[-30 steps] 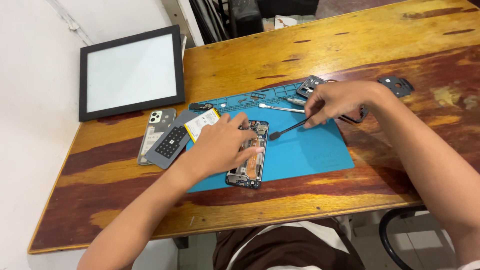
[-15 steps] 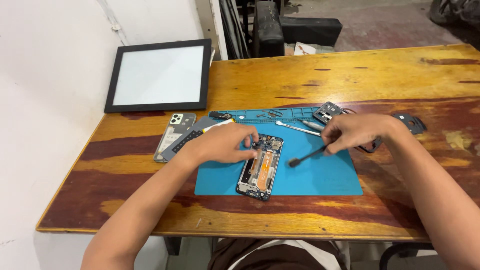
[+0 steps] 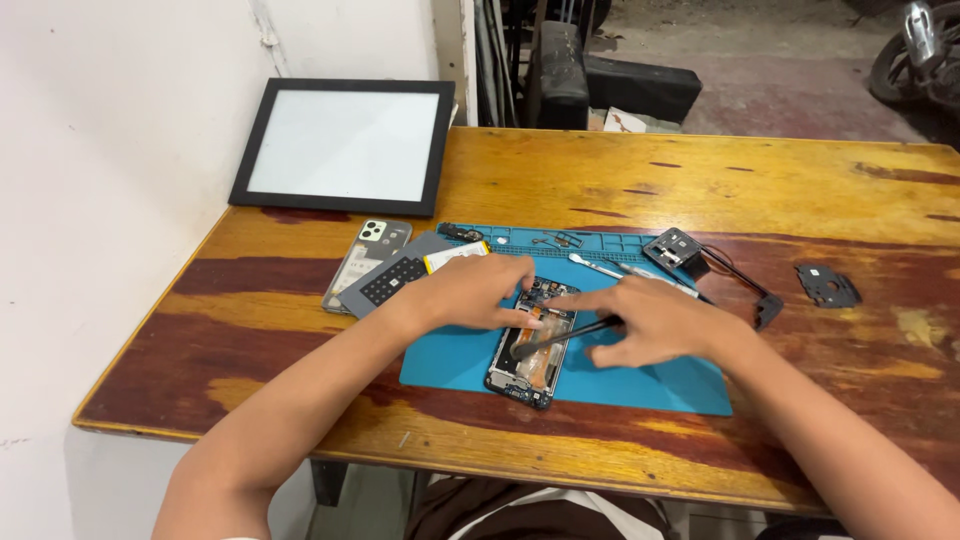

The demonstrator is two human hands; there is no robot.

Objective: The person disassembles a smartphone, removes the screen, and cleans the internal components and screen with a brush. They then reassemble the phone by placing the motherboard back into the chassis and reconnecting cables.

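Right hand (image 3: 650,320) shifted left, opened phone (image 3: 532,345) between hands

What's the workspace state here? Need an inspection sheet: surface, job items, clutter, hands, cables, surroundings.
Surface: worn brown wooden table with a blue rubber work mat on it.
Job's things: opened smartphone with exposed internals lying on the mat; thin black pry tool with its tip over it.
Clutter: phone back cover with camera cut-outs, grey panel, black camera-frame part, white-tipped tool, black-framed white panel.
Hands: left hand pressing on the phone's top; right hand gripping the pry tool.
Cables: nothing seen.
Surroundings: white wall on the left, concrete floor beyond the table.
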